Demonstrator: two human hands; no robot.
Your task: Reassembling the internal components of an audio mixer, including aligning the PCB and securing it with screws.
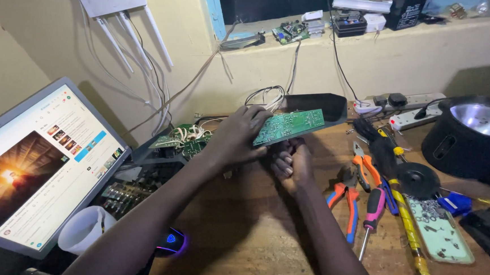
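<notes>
The worn wooden tabletop [245,234] stands against a cream wall with a cluttered ledge [419,25] at 12 o'clock, a tilted laptop [31,167] at 9 o'clock and a round black pot [472,138] at 3 o'clock. At centre the left hand [236,135] has its grip closed over the flat green circuit board [289,126], raised above the wood, and the right hand [289,160] curls under it from 6 o'clock, how tightly I cannot tell. A pale green tray [441,236] at 4 o'clock holds small screws, beside orange pliers [345,199].

Two bare arms reaching forward side by side, left hand [238,133] palm down with fingers curled in a grip, right hand [289,158] lower, fingers bent and tucked under, hands close together
</notes>
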